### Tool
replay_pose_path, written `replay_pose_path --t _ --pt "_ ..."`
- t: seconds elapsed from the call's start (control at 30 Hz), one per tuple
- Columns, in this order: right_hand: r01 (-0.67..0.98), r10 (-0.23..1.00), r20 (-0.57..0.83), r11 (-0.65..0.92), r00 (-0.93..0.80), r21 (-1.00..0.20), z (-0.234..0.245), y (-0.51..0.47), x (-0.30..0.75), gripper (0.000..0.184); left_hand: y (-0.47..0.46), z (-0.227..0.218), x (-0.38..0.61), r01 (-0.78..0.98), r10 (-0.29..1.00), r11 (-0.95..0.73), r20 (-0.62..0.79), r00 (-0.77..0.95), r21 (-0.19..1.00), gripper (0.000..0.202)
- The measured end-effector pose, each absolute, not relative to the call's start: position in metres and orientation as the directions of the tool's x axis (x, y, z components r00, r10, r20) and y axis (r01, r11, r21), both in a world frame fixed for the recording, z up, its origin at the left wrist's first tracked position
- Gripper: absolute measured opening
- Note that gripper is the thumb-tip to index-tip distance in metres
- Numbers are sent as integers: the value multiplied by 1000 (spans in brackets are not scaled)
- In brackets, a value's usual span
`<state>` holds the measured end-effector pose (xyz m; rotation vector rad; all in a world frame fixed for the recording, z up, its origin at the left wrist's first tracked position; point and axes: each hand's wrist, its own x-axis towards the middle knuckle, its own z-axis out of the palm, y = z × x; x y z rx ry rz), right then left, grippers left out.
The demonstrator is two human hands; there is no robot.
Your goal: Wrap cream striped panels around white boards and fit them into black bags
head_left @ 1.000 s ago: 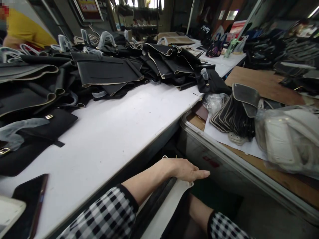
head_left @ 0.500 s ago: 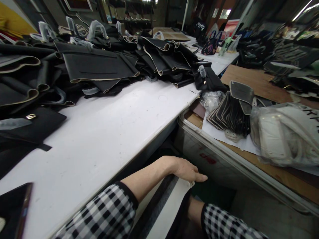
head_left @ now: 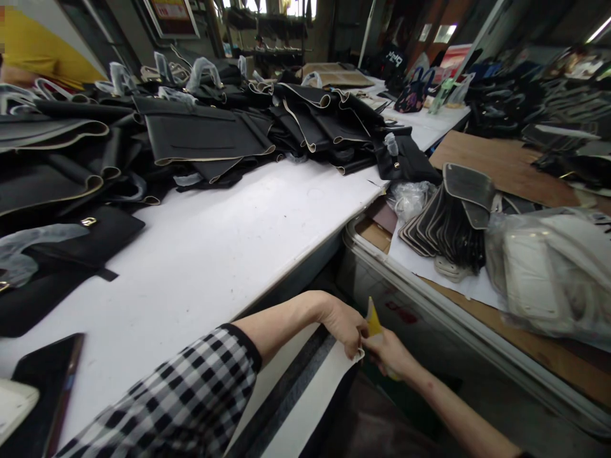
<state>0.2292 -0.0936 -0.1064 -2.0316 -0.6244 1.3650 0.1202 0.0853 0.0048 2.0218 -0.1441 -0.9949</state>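
Observation:
Across my lap lies a long black piece with a white strip (head_left: pixel 315 397) along it, its far end curling up. My left hand (head_left: pixel 342 324) is closed at that end, fingers bent down against the strip's curled edge. Close by on the right, my right hand (head_left: pixel 389 353) is closed around a yellow, pointed object (head_left: pixel 373 321). Its tip sticks up above the fingers, and a little yellow shows below them. What kind of object it is I cannot make out. The fingertips of both hands nearly meet, and partly hide each other's grip.
On the white table (head_left: pixel 229 254) lie many black bag panels (head_left: pixel 205 137), a black bag (head_left: pixel 71 248) with wrapped handles, and a phone (head_left: pixel 48 394). To the right, a metal-edged bench (head_left: pixel 429 299) bears stacked dark flaps (head_left: pixel 443 222) and a plastic-wrapped white bag (head_left: pixel 544 267).
My right hand has come up from beneath the piece, bringing the yellow object beside my left hand. My left fingers, stretched out before, have curled onto the strip's end. The view has shifted slightly.

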Motion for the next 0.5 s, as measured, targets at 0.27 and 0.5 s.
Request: replay_pose_path --t 0.27,0.5 --pt "261 585 -754 -710 -298 -654 -31 -128 289 49 88 -4 127 407 -458 -523 -650 607 749 98" --pt "432 547 -766 -633 -337 -642 -36 -97 271 44 92 -8 132 467 -467 -498 -679 566 731 102"
